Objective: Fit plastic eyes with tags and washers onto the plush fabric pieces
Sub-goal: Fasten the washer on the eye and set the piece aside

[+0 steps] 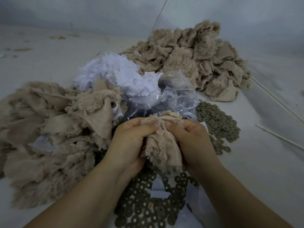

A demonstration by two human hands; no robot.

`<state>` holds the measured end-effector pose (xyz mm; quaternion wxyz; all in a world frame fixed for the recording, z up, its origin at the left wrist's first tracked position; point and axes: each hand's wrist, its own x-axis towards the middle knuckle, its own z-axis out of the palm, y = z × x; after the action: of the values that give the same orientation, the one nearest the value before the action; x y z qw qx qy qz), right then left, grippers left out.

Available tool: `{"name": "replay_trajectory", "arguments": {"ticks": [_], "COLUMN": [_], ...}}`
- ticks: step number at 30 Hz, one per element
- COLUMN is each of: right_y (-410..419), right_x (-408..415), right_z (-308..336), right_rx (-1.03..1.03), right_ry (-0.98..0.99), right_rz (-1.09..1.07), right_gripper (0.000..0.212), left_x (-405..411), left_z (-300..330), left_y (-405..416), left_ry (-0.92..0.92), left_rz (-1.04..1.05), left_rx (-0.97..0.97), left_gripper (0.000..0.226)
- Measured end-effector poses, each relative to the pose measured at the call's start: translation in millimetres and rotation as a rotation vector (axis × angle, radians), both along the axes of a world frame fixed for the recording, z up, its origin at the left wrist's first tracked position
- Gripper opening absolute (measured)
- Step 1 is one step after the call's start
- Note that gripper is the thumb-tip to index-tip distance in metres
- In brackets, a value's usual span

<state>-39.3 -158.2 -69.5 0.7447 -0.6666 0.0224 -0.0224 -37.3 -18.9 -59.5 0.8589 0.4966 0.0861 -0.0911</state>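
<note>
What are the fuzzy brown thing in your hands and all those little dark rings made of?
The piece gripped by the left hand and right hand looks like tan plush fabric: fuzzy fibres on one side, smooth woven backing on the other. The rings look like matte dark plastic washers, though they could be pressed fibre.

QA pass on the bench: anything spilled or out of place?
Washers lie loose on the table beside the plastic bag, and more washers under the wrists. Nothing looks damaged.
</note>
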Motion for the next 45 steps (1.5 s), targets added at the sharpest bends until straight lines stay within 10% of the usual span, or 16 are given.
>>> {"name": "replay_trajectory", "arguments": {"ticks": [10,29,35,45], "right_y": [0,0,2,-6], "right_x": [0,-7,-5,-2], "right_z": [1,9,6,10], "right_rx": [-0.315,0.115,-0.030,0.188], "right_ry": [-0.242,0.159,0.075,0.093], "right_rz": [-0.134,-0.020,-0.037,0.073], "right_gripper": [0.047,0.021,0.013,0.024], "left_x": [-2,-1,0,4], "left_z": [0,-1,-2,1], "left_y": [-1,1,4,3], "left_ry": [-0.045,-0.075,-0.083,-0.116], "left_rz": [0.015,-0.034,-0.039,-0.064], "left_rx": [0.028,0.125,0.216,-0.107], "left_gripper": [0.028,0.016,0.020,0.034]}}
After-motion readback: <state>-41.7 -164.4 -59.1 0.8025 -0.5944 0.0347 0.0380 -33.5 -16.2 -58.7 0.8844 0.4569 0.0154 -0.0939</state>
